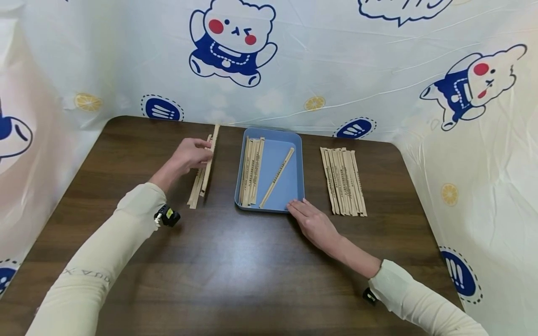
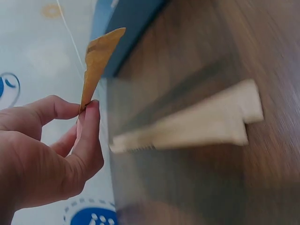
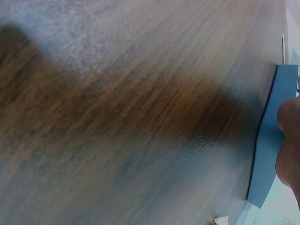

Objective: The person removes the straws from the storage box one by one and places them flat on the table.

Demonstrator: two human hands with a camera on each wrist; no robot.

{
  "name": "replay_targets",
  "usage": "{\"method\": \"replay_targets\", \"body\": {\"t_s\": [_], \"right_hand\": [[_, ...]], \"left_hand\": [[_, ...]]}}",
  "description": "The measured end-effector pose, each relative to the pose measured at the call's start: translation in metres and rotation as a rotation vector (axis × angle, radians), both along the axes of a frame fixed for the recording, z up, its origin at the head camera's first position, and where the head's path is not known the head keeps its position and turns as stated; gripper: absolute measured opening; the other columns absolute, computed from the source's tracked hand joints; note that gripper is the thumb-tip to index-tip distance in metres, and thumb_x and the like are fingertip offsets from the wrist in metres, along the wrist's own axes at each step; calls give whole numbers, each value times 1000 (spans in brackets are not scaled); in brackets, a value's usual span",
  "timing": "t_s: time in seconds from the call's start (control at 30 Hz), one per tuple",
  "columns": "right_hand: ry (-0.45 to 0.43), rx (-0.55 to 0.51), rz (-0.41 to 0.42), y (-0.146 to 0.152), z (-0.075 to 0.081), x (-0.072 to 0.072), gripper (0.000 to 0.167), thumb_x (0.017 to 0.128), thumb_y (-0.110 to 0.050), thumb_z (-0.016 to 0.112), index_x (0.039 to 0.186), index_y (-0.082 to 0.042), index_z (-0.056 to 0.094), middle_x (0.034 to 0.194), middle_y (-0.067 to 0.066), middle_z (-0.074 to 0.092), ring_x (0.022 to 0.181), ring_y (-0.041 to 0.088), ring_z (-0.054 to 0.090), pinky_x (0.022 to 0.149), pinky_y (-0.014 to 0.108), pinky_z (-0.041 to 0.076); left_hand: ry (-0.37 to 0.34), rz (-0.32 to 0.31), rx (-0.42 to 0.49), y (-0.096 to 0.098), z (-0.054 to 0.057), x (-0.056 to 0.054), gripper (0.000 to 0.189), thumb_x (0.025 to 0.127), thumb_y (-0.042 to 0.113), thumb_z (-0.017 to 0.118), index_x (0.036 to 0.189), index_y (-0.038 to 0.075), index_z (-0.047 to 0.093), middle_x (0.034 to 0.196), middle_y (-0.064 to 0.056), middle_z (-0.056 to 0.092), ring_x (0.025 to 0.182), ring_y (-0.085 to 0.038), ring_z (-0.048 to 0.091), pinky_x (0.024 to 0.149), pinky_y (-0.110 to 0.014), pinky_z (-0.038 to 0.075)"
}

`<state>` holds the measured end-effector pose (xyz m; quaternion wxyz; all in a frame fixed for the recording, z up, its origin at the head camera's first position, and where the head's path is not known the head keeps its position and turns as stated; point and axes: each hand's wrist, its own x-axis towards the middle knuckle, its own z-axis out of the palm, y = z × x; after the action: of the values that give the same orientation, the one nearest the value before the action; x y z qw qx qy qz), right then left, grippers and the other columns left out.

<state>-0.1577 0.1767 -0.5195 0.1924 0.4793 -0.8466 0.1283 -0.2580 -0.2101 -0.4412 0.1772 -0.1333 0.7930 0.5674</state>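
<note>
Between thumb and fingertips my left hand [image 1: 193, 153] pinches a slim paper-wrapped stick [image 2: 99, 58], raised above the table left of the tray. Under it lie a few more wrapped sticks [image 1: 195, 189], overlapping in a small fan. My right hand [image 1: 313, 221] rests at the near right corner of a blue tray [image 1: 297, 177], fingers extended against its rim. Inside the tray, a bundle of wrapped sticks [image 1: 252, 170] lies along the left side. One single stick [image 1: 276, 178] lies slanted to their right.
To the tray's right, a row of several wrapped sticks [image 1: 343, 182] lies side by side on the brown wooden table [image 1: 235, 280]. A white sheet printed with bears [image 1: 336, 60] hangs close behind the table and along its sides.
</note>
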Motion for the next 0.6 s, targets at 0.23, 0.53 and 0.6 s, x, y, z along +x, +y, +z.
{"method": "replay_targets", "body": {"t_s": [0.23,0.53,0.6], "right_hand": [[-29,10,-2,2,2,0,38,89,9,66,127,7,64,126,21,65,120,31,60,107,46,44],[-18,-7,15,1,1,-1,40,85,10,70,125,8,65,123,23,65,118,32,62,105,47,45],[-16,-3,16,1,1,-1,39,86,10,68,125,8,65,124,23,65,118,32,61,105,47,45]], "left_hand": [[-28,11,-46,-23,-13,2,50,99,6,55,145,-7,42,133,-25,48,111,-31,61,90,-36,57],[-15,-15,-142,-32,-26,4,45,95,2,56,137,-11,49,132,-28,49,97,-25,65,80,-32,60],[-8,-21,-161,-33,-28,5,44,95,2,56,136,-12,50,131,-29,49,97,-26,65,79,-32,60]]}}
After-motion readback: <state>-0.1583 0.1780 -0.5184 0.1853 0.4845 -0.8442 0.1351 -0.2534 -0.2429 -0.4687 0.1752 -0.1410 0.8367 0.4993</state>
